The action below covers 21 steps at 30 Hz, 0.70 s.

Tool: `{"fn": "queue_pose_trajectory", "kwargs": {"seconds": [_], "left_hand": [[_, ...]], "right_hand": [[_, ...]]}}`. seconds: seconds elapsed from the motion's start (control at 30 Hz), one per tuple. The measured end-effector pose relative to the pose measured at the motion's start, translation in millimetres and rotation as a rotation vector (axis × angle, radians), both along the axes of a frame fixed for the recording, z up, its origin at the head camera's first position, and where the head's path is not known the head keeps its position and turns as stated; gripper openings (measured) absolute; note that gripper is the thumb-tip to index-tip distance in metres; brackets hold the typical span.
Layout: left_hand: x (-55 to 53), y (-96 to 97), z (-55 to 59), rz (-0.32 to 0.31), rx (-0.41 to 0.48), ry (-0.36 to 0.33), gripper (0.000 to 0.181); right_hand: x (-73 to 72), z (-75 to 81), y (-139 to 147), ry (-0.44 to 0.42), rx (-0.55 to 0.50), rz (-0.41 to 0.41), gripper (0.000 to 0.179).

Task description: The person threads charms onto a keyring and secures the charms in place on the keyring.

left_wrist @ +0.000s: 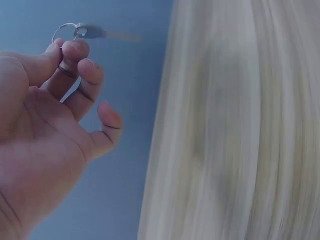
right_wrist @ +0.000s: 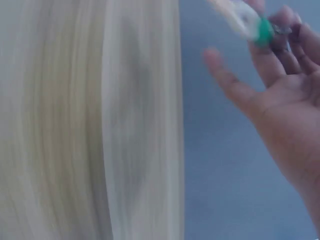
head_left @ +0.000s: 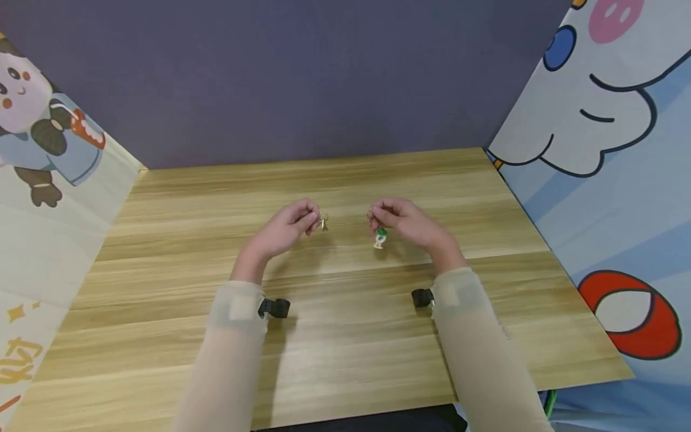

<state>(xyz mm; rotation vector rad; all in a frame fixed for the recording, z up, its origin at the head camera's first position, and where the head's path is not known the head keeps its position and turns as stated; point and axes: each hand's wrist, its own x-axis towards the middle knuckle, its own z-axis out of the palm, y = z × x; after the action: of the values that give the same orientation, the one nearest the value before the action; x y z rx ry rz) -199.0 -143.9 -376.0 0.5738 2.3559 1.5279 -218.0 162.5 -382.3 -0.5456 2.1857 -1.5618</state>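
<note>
Since each hand holds one small item, the count runs: hands, two; held items, two, well apart above the table.

Item one: metal ring, single, thin, silvery in the left wrist view, carrying one key-like piece with a grey head and a paler, narrow end, blurred. Location: at the fingertips of the left hand, thumb and forefinger pinching the ring, the remaining fingers loosely bent.

Item two: figure charm, single, green at the top, white through the body, with a pale orange-tan part at the lower end; finer features too small and blurred to tell. One small metal fitting at its green end. Location: hanging just below the right hand, whose thumb and fingertips grasp the charm by that fitting.

Worn pieces: sleeves, two, pale beige, left and right; black wrist devices, two, left and right.

Setting: wood-grain table, one; dark purplish-grey back panel, one; cartoon-printed side panels, two, left and right.
</note>
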Motion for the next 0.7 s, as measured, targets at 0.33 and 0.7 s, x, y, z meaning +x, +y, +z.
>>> {"fn": "queue_pose_trajectory", "kwargs": {"seconds": [0.33, 0.7], "left_hand": [[15.0, 25.8, 5.4, 0.019, 0.087, -0.007, 0.016], [22.3, 35.2, 6.8, 0.024, 0.027, 0.033, 0.014]], "right_hand": [[15.5, -3.8, -20, 0.070, -0.009, -0.187, 0.028], [21.4, 0.3, -20, 0.174, 0.031, -0.163, 0.028]]}}
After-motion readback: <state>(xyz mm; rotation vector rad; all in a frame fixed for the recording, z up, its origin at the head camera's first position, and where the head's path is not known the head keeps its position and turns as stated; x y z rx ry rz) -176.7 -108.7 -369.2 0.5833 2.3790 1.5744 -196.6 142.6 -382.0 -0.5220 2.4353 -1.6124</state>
